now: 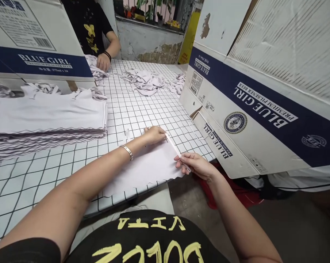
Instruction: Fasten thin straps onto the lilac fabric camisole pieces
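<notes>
A pale lilac piece of fabric (143,164) lies flat at the table's front edge. Along its right side runs a narrow band (173,144). My left hand (154,135) pinches the far end of that band, its fingers curled and partly hidden. Nearer to me, my right hand (191,163) grips the other end between thumb and fingers, just past the table edge. The band is stretched straight between the two hands.
A stack of pale garments (47,113) lies on the left. Loose heaps of fabric (144,81) are farther back on the grid-patterned tablecloth (115,106). Cardboard boxes (41,60) stand left and, as a large carton (252,102), right. Another person's hand (103,62) touches fabric.
</notes>
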Demonstrator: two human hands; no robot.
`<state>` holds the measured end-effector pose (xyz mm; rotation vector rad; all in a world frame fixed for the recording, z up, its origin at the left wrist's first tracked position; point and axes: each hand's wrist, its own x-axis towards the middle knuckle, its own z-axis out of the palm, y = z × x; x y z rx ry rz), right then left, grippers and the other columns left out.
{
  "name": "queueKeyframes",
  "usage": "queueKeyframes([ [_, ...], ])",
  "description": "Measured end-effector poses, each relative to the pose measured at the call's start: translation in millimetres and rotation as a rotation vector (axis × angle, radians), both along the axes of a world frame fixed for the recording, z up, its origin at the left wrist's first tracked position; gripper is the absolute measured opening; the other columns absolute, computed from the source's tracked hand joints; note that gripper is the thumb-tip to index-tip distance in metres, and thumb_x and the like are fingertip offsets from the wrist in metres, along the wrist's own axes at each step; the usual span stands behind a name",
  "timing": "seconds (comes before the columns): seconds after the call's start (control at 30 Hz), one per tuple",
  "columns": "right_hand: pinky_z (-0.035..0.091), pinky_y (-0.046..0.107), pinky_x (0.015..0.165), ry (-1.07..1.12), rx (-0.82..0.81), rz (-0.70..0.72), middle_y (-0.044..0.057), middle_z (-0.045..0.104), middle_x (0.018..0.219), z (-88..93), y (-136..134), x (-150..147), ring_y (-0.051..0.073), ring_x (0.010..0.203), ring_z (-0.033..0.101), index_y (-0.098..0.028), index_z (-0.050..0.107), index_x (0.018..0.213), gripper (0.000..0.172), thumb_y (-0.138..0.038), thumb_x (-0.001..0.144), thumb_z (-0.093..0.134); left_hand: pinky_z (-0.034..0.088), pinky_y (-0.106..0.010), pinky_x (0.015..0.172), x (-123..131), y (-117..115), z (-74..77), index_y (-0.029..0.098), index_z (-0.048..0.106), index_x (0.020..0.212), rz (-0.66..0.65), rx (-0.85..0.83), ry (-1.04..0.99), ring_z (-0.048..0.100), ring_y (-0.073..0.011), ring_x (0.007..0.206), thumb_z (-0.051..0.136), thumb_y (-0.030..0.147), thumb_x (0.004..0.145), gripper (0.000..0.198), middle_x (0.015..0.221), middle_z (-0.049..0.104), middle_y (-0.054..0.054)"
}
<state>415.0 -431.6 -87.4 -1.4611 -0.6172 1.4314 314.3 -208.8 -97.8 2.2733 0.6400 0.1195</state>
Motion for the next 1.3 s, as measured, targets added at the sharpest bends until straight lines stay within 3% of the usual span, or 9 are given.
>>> queueKeyframes([
  [0.13, 0.05, 0.026, 0.068, -0.08, -0.005, 0.235, 0.007, 0.07, 0.079, 7.2, -5, 6, 0.013, 0.07, 0.063, -0.011, 0.071, 0.091, 0.029, -0.039, 0.081, 0.069, 0.029, -0.042, 0.099, -2, 1, 1.2, 0.021, 0.072, 0.075, 0.041, -0.078, -0.016, 0.058, -0.0202, 0.079, 0.053, 0.039, 0.079, 0.027, 0.068, 0.066, 0.001],
  [0.2, 0.049, 0.024, 0.066, -0.157, -0.033, 0.276, 0.005, 0.068, 0.074, 11.1, 0, 9, 0.012, 0.068, 0.061, -0.011, 0.073, 0.086, 0.028, -0.038, 0.08, 0.07, 0.028, -0.042, 0.099, -3, 3, 2.9, 0.023, 0.072, 0.084, 0.057, -0.048, 0.012, 0.058, -0.023, 0.089, 0.054, 0.038, 0.079, 0.024, 0.079, 0.069, 0.0],
  [0.33, 0.042, 0.018, 0.051, -0.147, 0.002, 0.084, -0.001, 0.062, 0.063, 13.6, 28, 18, 0.007, 0.055, 0.054, -0.013, 0.073, 0.089, 0.026, -0.035, 0.076, 0.074, 0.028, -0.044, 0.095, -19, -3, 5.6, 0.025, 0.062, 0.109, 0.214, 0.131, 0.052, 0.052, -0.0286, 0.109, 0.064, 0.029, 0.073, 0.037, 0.114, 0.064, -0.006],
  [0.4, 0.044, 0.017, 0.052, -0.061, 0.044, -0.013, -0.001, 0.064, 0.067, 12.0, 45, 22, 0.006, 0.056, 0.056, -0.014, 0.072, 0.089, 0.025, -0.029, 0.07, 0.079, 0.03, -0.044, 0.091, -36, -14, 3.7, 0.023, 0.059, 0.104, 0.232, 0.173, 0.039, 0.052, -0.0279, 0.106, 0.064, 0.031, 0.075, 0.03, 0.111, 0.064, -0.007],
  [0.53, 0.051, 0.019, 0.061, 0.104, 0.076, -0.016, 0.001, 0.067, 0.071, 3.5, 70, 28, 0.009, 0.064, 0.063, -0.014, 0.068, 0.086, 0.026, -0.018, 0.064, 0.082, 0.029, -0.046, 0.088, -66, -44, -6.5, 0.022, 0.059, 0.091, 0.133, 0.233, 0.082, 0.05, -0.0303, 0.103, 0.062, 0.045, 0.08, 0.026, 0.102, 0.065, -0.008],
  [0.73, 0.055, 0.02, 0.066, 0.151, 0.057, -0.024, 0.001, 0.068, 0.073, -5.7, 79, 27, 0.01, 0.069, 0.066, -0.015, 0.062, 0.083, 0.025, -0.022, 0.068, 0.081, 0.03, -0.044, 0.085, -68, -52, -13.4, 0.022, 0.061, 0.082, 0.065, 0.135, 0.143, 0.049, -0.029, 0.105, 0.067, 0.034, 0.078, 0.014, 0.102, 0.063, -0.006],
  [1.03, 0.051, 0.028, 0.068, -0.127, 0.206, 0.034, -0.002, 0.066, 0.075, -5.6, 88, 9, 0.012, 0.069, 0.063, -0.02, 0.047, 0.089, 0.045, -0.021, 0.061, 0.083, 0.026, -0.046, 0.09, -67, -50, -17.8, 0.024, 0.069, 0.089, 0.114, 0.014, 0.114, 0.05, -0.0288, 0.107, 0.066, 0.034, 0.08, 0.014, 0.094, 0.069, -0.004],
  [1.17, 0.047, 0.027, 0.071, -0.235, 0.325, 0.129, -0.003, 0.062, 0.075, -11.6, 92, -1, 0.011, 0.071, 0.058, -0.021, 0.044, 0.089, 0.039, -0.021, 0.068, 0.077, 0.026, -0.047, 0.088, -69, -51, -16.0, 0.023, 0.072, 0.081, 0.124, 0.012, 0.064, 0.05, -0.0286, 0.105, 0.061, 0.038, 0.082, 0.018, 0.094, 0.067, -0.005],
  [1.3, 0.045, 0.028, 0.069, -0.333, 0.309, 0.203, -0.003, 0.06, 0.077, -14.6, 95, -7, 0.012, 0.072, 0.057, -0.023, 0.041, 0.085, 0.036, -0.024, 0.071, 0.074, 0.026, -0.046, 0.088, -69, -52, -14.8, 0.023, 0.073, 0.081, 0.102, -0.025, 0.03, 0.049, -0.0284, 0.104, 0.06, 0.036, 0.081, 0.018, 0.093, 0.065, -0.004],
])
